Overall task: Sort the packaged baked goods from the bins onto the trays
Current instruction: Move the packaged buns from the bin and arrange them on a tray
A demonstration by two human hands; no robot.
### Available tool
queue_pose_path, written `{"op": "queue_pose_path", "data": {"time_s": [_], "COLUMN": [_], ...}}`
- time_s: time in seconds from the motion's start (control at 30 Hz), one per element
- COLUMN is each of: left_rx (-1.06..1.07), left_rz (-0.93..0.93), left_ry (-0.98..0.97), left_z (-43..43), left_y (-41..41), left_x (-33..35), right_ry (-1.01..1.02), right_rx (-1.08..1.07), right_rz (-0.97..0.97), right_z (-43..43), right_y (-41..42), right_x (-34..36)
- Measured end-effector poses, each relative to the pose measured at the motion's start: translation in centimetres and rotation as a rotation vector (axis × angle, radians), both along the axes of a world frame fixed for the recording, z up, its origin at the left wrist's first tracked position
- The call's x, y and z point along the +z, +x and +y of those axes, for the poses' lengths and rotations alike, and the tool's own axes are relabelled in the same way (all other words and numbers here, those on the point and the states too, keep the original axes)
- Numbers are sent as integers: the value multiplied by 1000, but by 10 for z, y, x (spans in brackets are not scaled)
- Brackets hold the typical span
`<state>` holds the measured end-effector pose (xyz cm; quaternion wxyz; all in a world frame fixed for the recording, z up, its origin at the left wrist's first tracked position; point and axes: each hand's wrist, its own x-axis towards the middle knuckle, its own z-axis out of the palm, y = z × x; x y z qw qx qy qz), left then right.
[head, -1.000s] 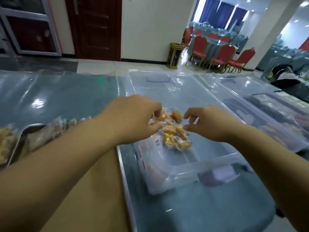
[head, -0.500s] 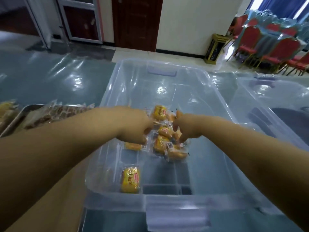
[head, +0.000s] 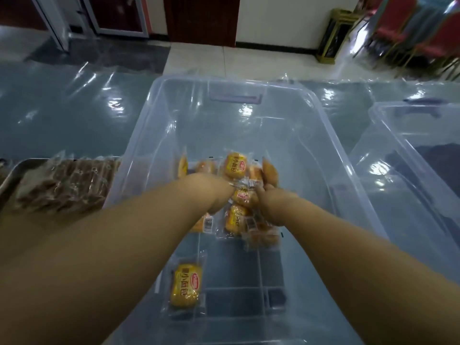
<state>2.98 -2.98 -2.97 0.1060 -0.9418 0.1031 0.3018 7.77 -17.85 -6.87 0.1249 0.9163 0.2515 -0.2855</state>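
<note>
Both hands are down inside the clear bin [head: 174, 125], working a cluster of yellow buns [head: 245, 196] on its floor, about mid-bin. The left hand [head: 215, 192] is curled knuckles-up into the left side of the cluster. Its fingers are hidden, so I can't tell if it actually has a pack. The right hand [head: 272, 202] is closed round packs, with one bun poking up out of the fist on the far side.

A lone bun [head: 185, 286] lies apart from the cluster on the person's side, near the front wall. Its long axis runs near-to-far, and it sits just beside the left forearm, so the left hand is nearer to it.

The tray [head: 15, 170] with brown packs [head: 67, 185] sits just outside the bin's left wall. My guess is the load has to lift over that wall and go left. A second bin [head: 410, 135] stands to the right.

Judged step: scooping buns together, lift not yet made.
</note>
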Motion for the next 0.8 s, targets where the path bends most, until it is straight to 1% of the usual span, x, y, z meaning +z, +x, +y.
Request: {"op": "queue_pose_path", "data": {"time_s": [0.1,0.27,0.4,0.53,0.67,0.8], "left_rx": [-74,-101,-127,-32,101,195], "left_rz": [-7,4,3,49,-37,-115], "left_ry": [88,95,134,108,-17,-100], "left_z": [2,-5,-6,1,6,16], "left_y": [1,-2,-2,1,4,13], "left_x": [-16,-37,-41,-38,-36,-34], "right_ry": [17,19,-25,-68,-37,-38], "right_rx": [12,-45,-15,90,78,147], "right_rz": [18,-35,-102,-124,-27,87], "right_z": [3,6,5,6,8,6], "right_y": [2,6,7,7,4,-8], "right_x": [-7,-10,-3,8,26,27]}}
